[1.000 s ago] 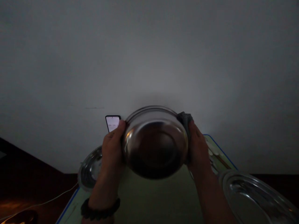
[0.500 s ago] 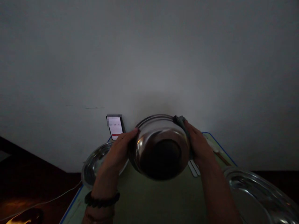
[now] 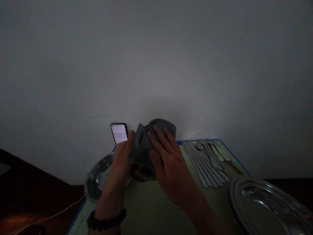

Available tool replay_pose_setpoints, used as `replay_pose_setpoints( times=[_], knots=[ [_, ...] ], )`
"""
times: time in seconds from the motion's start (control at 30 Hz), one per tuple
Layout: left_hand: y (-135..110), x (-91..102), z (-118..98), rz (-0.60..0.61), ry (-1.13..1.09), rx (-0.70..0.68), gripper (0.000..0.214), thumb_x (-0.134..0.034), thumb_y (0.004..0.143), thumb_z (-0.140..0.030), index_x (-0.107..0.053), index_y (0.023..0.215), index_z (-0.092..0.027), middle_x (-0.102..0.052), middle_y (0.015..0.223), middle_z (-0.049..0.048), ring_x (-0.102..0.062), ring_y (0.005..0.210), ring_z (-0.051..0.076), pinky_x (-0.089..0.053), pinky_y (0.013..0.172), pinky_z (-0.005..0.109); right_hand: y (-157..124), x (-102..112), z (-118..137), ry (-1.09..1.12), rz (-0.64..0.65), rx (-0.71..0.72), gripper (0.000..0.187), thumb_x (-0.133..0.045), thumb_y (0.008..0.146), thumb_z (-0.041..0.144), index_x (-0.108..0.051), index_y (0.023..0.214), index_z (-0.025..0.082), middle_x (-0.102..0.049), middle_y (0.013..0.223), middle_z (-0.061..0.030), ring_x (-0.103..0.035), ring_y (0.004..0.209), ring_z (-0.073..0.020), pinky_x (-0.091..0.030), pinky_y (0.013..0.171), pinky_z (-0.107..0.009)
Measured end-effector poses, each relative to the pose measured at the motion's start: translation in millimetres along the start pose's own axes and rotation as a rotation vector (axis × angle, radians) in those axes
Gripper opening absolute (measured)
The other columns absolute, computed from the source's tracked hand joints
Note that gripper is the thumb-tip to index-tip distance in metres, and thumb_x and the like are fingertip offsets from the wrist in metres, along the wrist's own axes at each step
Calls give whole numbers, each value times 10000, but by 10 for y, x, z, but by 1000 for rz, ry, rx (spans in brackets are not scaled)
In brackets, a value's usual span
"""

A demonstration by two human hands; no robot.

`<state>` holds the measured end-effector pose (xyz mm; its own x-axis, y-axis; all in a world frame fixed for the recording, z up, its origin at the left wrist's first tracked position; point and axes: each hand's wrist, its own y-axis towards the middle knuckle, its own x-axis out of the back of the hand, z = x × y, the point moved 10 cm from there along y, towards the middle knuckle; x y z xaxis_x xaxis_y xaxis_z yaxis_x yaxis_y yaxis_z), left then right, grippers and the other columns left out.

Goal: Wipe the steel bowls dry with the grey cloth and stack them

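A shiny steel bowl (image 3: 143, 174) is held up over the table, mostly hidden behind my hands and a cloth. My left hand (image 3: 120, 163) is closed on the bowl's left side, thumb up, with a dark beaded bracelet on the wrist. Draped over the bowl is a grey checked cloth (image 3: 139, 145), one flap of it rising at the top. My right hand (image 3: 168, 163) presses the cloth against the bowl, its fingers reaching forward and slightly apart.
Several knives and spoons (image 3: 205, 163) lie in a row at the right of the green table (image 3: 151, 209). Stacked oval steel trays (image 3: 264, 202) sit front right, a steel basin (image 3: 97, 176) at left. A lit phone (image 3: 119, 133) leans on the wall (image 3: 156, 65).
The bowl has been turned, so its base no longer faces me. My right hand has moved left from the bowl's side onto its top, bringing the cloth along. More cutlery shows.
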<state>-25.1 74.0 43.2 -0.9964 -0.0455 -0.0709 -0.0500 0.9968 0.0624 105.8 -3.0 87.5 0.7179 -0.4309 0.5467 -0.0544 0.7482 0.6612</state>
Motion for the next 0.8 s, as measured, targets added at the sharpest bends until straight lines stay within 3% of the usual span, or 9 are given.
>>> replay_pose_setpoints(
  times=[0.07, 0.13, 0.23, 0.33, 0.4, 0.5, 0.67, 0.8],
  knots=[
    [-27, -47, -49, 34, -54, -37, 351, -673, 712, -467, -581, 485, -215, -578, 462, -13, -485, 453, 110, -389, 450, 225, 7, -36, 27, 1, -14, 21, 441, -386, 959, 362, -473, 1366, 216, -426, 1470, -28, -259, 1407, -242, -223, 1156, -489],
    [-41, -90, -46, 91, -58, -27, 298, -723, 666, -413, -593, 483, -217, -564, 445, -23, -474, 436, 104, -401, 455, 223, 18, 43, -22, 23, -71, 33, 410, -434, 941, 363, -526, 1312, 214, -505, 1399, -46, -349, 1356, -223, -248, 1151, -459],
    [-29, -85, 19, 143, -42, 50, 361, -715, 674, -470, -595, 471, -197, -531, 404, -17, -438, 378, 93, -380, 414, 228, 40, 200, -208, 132, -154, 24, 358, -440, 938, 343, -572, 1241, 204, -565, 1323, -60, -452, 1277, -192, -331, 1108, -398],
    [24, 72, 81, 8, -161, 126, 418, -677, 706, -530, -587, 489, -185, -540, 407, -15, -447, 352, 90, -335, 367, 221, 51, 319, -448, 249, -232, -71, 362, -385, 957, 350, -563, 1246, 224, -583, 1314, -51, -506, 1235, -195, -380, 1068, -395],
    [55, 131, 135, -111, -345, 152, 351, -655, 740, -509, -642, 602, -187, -611, 482, -12, -534, 412, 112, -411, 424, 230, 26, 376, -600, 258, -286, -198, 388, -351, 964, 385, -563, 1252, 235, -607, 1290, -53, -541, 1202, -217, -418, 1029, -404],
    [110, -71, 272, -95, -588, 207, 334, -517, 846, -459, -693, 857, -176, -719, 685, 30, -671, 633, 181, -525, 634, 300, -12, 427, -626, 210, -329, -265, 431, -328, 967, 408, -536, 1298, 228, -576, 1332, -65, -501, 1255, -230, -395, 1052, -415],
    [151, -261, 489, -101, -676, 269, 348, -502, 852, -404, -662, 1036, -156, -749, 912, 71, -694, 862, 228, -527, 786, 335, 16, 354, -489, 129, -200, -161, 446, -311, 974, 382, -470, 1368, 248, -345, 1515, -42, -275, 1409, -195, -224, 1158, -452],
    [164, -187, 478, -130, -661, 276, 313, -543, 834, -383, -665, 1011, -156, -746, 839, 57, -695, 841, 214, -531, 767, 315, 42, 340, -515, 107, -80, -132, 418, -361, 961, 346, -504, 1341, 251, -397, 1487, -41, -350, 1374, -197, -270, 1140, -468]
  ],
)
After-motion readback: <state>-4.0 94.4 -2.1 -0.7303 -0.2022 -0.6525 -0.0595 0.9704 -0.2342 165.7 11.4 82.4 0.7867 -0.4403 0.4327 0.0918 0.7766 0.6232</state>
